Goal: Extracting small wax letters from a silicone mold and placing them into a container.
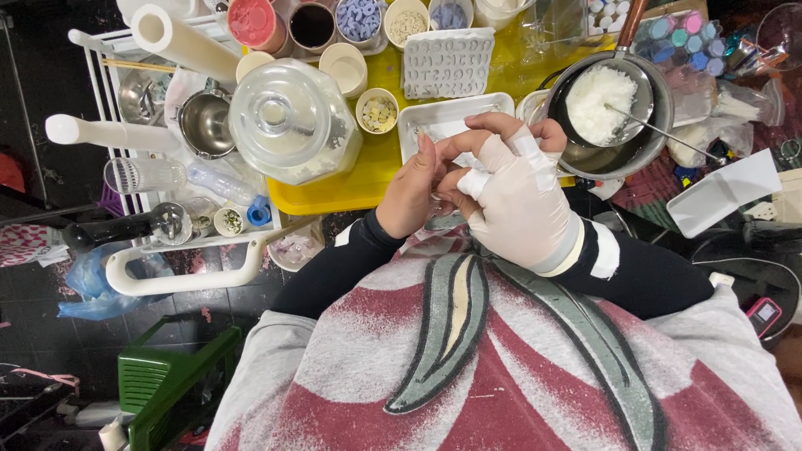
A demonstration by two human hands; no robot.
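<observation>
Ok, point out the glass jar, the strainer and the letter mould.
Glass jar [292, 119], head view, on its lid.
Strainer [603, 102], head view, on the white flakes' bowl.
Letter mould [449, 63], head view, on its middle.

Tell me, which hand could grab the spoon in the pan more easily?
Probably the right hand, the gloved one: it sits next to the pan, where the spoon handle sticks out. The bare left hand is farther away.

You're looking down under bright, even overhead light. Glare flashes off the glass jar lid [292, 117] and the white glove [522, 205] nearly washes out. The floor at left stays dim, and edges bow slightly.
</observation>
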